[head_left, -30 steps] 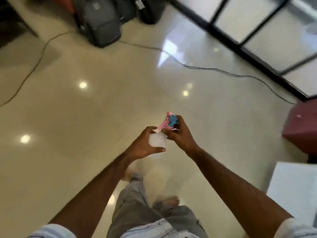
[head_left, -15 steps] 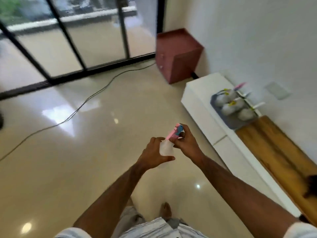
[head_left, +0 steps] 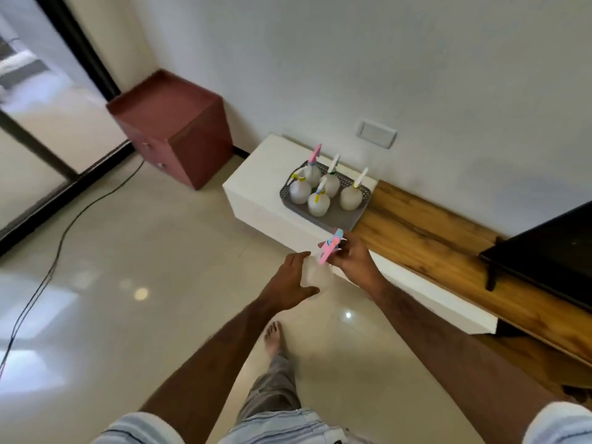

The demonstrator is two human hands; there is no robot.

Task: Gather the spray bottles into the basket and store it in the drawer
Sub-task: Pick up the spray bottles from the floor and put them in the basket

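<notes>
Currently left hand cups the translucent spray bottle body, fingers curled round it; right hand pinches its pink-blue trigger head. Bottle outline blurred. Grey basket with five bottles sits on the white worktop ahead.

Daylight came from the glass door, left of the left hand. The glossy floor showed glare spots. Motion blur softened everything; wide-angle distortion bent the edges.
</notes>
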